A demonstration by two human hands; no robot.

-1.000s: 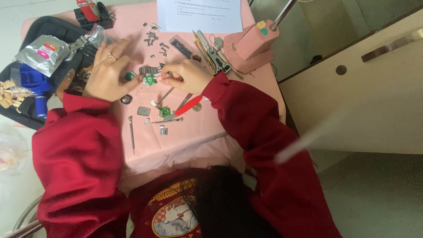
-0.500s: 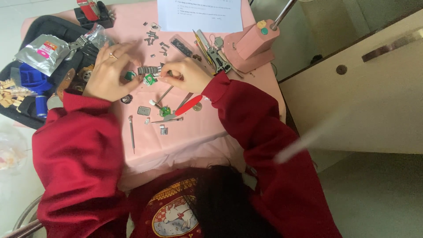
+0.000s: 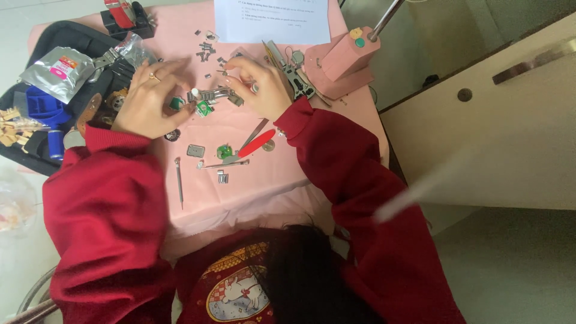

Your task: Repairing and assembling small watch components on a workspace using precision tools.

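Fingers of both hands pinch silver metal watch band (image 3: 211, 94)

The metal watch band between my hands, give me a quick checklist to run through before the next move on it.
1. Metal watch band flat on the pink table: ok.
2. Left hand steadying the band's left end: ok, fingers rest there.
3. Right hand at the band's right end: ok; whether it pinches a small part, cannot tell.
4. Red-handled tool within reach: ok, lies loose just below the right hand.
5. Small loose links kept away from the table edge: ok, scattered near the paper sheet.
6. Thin metal pin tool secure: not ok, close to the near edge.
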